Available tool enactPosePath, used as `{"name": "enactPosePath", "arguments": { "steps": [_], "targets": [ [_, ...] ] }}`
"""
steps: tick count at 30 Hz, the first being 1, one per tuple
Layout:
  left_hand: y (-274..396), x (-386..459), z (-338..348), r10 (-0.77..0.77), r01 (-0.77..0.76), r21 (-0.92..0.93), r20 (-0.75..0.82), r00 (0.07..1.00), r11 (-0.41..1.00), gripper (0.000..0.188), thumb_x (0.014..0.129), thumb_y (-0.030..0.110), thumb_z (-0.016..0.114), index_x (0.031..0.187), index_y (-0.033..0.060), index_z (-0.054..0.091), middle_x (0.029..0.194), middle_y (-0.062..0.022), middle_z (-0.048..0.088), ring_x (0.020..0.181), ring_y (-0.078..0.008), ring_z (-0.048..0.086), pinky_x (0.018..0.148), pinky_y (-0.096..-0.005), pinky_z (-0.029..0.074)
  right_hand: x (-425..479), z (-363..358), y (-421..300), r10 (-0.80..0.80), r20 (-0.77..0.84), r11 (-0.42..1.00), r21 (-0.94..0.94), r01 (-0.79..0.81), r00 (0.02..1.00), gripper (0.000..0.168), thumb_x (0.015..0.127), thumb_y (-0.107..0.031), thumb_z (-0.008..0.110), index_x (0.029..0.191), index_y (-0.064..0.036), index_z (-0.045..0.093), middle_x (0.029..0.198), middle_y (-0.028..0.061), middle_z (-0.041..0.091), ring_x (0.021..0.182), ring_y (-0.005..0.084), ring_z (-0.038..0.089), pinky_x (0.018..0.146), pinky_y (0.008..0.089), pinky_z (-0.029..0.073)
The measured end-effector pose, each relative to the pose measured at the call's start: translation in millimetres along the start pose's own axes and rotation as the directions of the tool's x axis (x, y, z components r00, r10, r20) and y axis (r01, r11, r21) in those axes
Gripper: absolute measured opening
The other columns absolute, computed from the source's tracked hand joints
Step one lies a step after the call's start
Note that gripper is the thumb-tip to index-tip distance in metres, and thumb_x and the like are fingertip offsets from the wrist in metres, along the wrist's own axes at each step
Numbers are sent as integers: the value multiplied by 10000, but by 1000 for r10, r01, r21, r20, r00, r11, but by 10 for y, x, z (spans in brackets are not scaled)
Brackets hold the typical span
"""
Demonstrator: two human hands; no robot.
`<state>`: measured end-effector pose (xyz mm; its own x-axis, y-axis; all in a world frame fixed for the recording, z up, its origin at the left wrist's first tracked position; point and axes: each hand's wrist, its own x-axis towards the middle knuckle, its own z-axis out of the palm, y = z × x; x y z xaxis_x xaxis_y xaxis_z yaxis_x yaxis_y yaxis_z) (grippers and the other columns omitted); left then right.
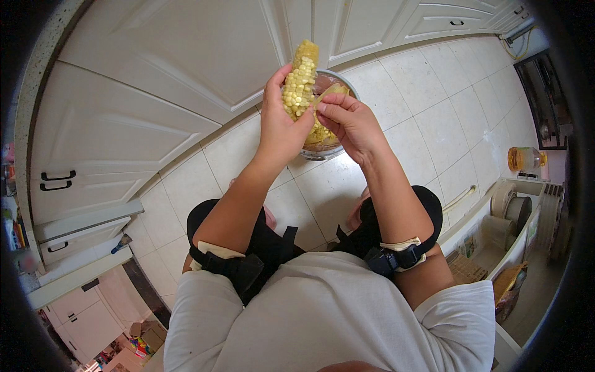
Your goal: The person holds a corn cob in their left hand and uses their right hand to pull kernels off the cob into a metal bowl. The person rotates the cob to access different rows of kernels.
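Observation:
An ear of corn (300, 86) is gripped in my left hand (283, 123), its pale yellow kernels facing up and its narrower end pointing away from me. Just to the right, my right hand (351, 121) has thumb and fingertips pinched together near the cob's lower right side, at what looks like a thin strand or bit of husk; the exact hold is unclear. Under both hands stands a round bin (351, 83) on the floor, with yellowish corn husks (337, 90) in it. My hands and the corn hide part of the bin.
White cabinet doors (162, 56) run along the far side and left. Pale tiles (418, 125) cover the floor. At right are an oil bottle (523, 159) and an open drawer (483, 223) holding containers. My knees flank the space below the bin.

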<state>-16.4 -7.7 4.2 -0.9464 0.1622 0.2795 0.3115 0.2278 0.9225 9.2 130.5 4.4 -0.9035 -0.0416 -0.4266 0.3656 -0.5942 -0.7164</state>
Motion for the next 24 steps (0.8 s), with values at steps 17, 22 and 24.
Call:
{"name": "enactPosePath", "arguments": {
  "steps": [17,22,24],
  "targets": [
    [47,13,31,-221,224,-400,54,974,889,580,744,-65,565,1267,41,336,1148,-83,468,1031,-156,493,863,-270,419,-26,54,-4,-37,-5,999,-7,37,999,165,787,-39,614,927,19,547,878,74,583,776,133,590,726,210,508],
    [65,17,9,-230,245,-432,87,969,868,594,735,-66,536,1270,32,296,1184,-106,430,1086,-176,454,913,-291,391,-81,120,-14,-64,1,996,-57,64,998,189,773,-41,634,931,21,551,881,85,599,787,140,599,725,224,506],
    [68,16,7,-228,246,-423,94,969,872,593,736,-63,537,1270,30,297,1184,-109,429,1087,-177,454,912,-293,392,-85,120,-14,-69,3,995,-66,69,998,203,766,-40,642,937,20,553,879,84,602,791,140,601,723,229,506]
  ]
}}
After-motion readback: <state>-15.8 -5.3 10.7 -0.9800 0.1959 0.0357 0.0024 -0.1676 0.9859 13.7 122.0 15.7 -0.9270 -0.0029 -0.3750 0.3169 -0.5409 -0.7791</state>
